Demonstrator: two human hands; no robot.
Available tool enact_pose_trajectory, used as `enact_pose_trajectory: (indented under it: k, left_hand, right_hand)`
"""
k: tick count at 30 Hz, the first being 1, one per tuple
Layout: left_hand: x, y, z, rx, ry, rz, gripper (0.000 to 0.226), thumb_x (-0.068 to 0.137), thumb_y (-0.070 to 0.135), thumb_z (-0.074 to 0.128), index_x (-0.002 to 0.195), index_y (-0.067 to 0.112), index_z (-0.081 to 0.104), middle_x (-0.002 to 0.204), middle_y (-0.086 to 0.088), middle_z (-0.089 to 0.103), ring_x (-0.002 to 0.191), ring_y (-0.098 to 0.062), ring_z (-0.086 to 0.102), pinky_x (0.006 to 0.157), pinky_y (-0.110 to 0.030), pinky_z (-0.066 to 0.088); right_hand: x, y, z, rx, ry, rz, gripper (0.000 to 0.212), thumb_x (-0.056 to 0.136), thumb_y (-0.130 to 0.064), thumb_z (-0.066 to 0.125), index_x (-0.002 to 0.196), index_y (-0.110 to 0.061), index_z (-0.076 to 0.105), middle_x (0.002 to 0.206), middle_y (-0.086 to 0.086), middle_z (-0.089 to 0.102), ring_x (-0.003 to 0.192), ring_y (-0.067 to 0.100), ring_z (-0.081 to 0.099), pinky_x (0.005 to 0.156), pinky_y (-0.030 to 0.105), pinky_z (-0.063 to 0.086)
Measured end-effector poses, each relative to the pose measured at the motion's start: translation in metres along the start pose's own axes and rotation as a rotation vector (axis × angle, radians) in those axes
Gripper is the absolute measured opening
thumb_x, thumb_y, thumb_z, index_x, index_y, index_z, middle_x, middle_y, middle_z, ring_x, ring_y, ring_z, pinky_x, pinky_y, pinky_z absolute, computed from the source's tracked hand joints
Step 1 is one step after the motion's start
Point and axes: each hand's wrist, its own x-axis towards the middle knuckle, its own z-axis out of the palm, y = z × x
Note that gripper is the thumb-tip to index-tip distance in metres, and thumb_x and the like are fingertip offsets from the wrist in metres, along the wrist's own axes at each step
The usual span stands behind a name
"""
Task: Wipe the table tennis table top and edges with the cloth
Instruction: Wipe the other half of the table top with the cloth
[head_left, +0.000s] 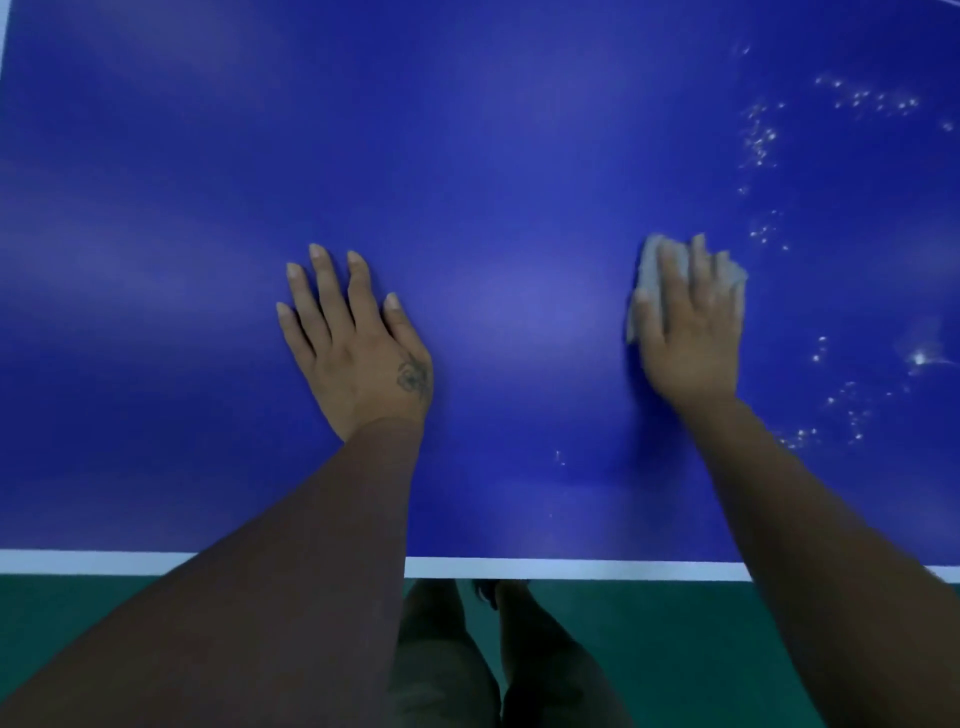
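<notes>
two hands flat on a blue table, one pressing a cloth

head view: one blue table (467, 156) fills most of the picture, with one white stripe (571, 567) along its near edge. two hands lie on it, well apart. the left hand (358, 343) rests palm down on bare table, fingers straight and slightly spread, holding nothing. one small dark tattoo (413, 376) sits near the base of its thumb. the right hand (691, 332) is blurred, palm down, fingers straight and close together. it presses one pale grey cloth (652, 265) flat against the top rather than clutching it. the cloth shows past the fingertips and on the thumb side, right of the table's middle. scattered pale specks (761, 140) dot the top to the right of that hand. both forearms reach in over the near edge. below the edge, two legs (447, 670) stand on one green floor (701, 654).
</notes>
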Motion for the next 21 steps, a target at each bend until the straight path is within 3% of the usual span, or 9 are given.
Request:
enact_pose_trajectory:
  k: [3, 5, 7, 11, 14, 19, 21]
  left_hand:
    - [0.0, 0.002, -0.002, -0.008, 0.002, 0.008, 0.057, 0.116, 0.042, 0.028, 0.167, 0.018, 0.037, 0.179, -0.007, 0.02, 0.167, -0.03, 0.012, 0.135, -0.052, 0.008]
    - [0.0, 0.002, -0.006, -0.013, -0.011, 0.008, 0.058, 0.115, 0.042, 0.028, 0.167, 0.018, 0.037, 0.18, -0.006, 0.02, 0.168, -0.029, 0.011, 0.135, -0.051, 0.007]
    - [0.0, 0.003, -0.01, -0.038, -0.033, 0.01, 0.057, 0.115, 0.04, 0.028, 0.167, 0.018, 0.037, 0.18, -0.006, 0.019, 0.168, -0.028, 0.009, 0.135, -0.051, 0.006]
    - [-0.009, -0.006, -0.014, -0.099, -0.06, 0.073, 0.051, 0.115, 0.029, 0.034, 0.163, 0.015, 0.044, 0.179, -0.006, 0.023, 0.167, -0.029, 0.012, 0.136, -0.05, 0.007]
    - [-0.041, -0.015, -0.02, -0.07, -0.085, 0.131, 0.051, 0.116, 0.027, 0.031, 0.165, 0.014, 0.04, 0.179, -0.007, 0.023, 0.167, -0.029, 0.012, 0.135, -0.05, 0.011]
    - [-0.101, -0.006, -0.023, -0.003, -0.138, 0.133, 0.057, 0.115, 0.032, 0.023, 0.17, 0.015, 0.029, 0.181, -0.006, 0.014, 0.168, -0.027, 0.005, 0.136, -0.052, 0.011]
    - [-0.104, -0.005, -0.017, 0.018, -0.112, 0.132, 0.057, 0.115, 0.032, 0.025, 0.169, 0.015, 0.03, 0.181, -0.007, 0.015, 0.168, -0.027, 0.005, 0.136, -0.052, 0.009]
  right_hand:
    - [0.023, -0.025, 0.002, 0.03, 0.03, 0.292, 0.063, 0.112, -0.052, 0.023, 0.171, -0.031, 0.015, 0.18, 0.008, 0.007, 0.166, 0.034, 0.004, 0.132, 0.06, 0.001]
    - [0.028, -0.061, 0.006, 0.01, 0.04, 0.339, 0.062, 0.113, -0.051, 0.024, 0.172, -0.032, 0.012, 0.18, 0.01, 0.004, 0.165, 0.036, 0.003, 0.131, 0.061, 0.001]
    - [0.018, -0.102, 0.01, 0.005, 0.026, 0.197, 0.062, 0.114, -0.051, 0.024, 0.171, -0.032, 0.012, 0.179, 0.01, 0.004, 0.166, 0.037, 0.002, 0.131, 0.061, 0.001]
    - [-0.05, -0.149, 0.024, 0.013, 0.024, -0.273, 0.061, 0.113, -0.052, 0.029, 0.17, -0.029, 0.025, 0.178, 0.008, 0.016, 0.165, 0.036, 0.012, 0.13, 0.061, 0.009]
    - [-0.096, -0.103, 0.026, 0.037, -0.016, -0.379, 0.06, 0.113, -0.052, 0.037, 0.168, -0.029, 0.031, 0.177, 0.005, 0.022, 0.165, 0.032, 0.016, 0.131, 0.059, 0.017]
    - [-0.057, 0.012, -0.003, -0.016, -0.067, -0.039, 0.062, 0.112, -0.049, 0.036, 0.169, -0.026, 0.026, 0.178, 0.009, 0.019, 0.164, 0.037, 0.014, 0.132, 0.06, 0.009]
    - [-0.026, 0.043, -0.012, -0.007, -0.091, 0.055, 0.066, 0.111, -0.053, 0.027, 0.171, -0.027, 0.019, 0.179, 0.01, 0.012, 0.165, 0.036, 0.007, 0.131, 0.061, 0.005]
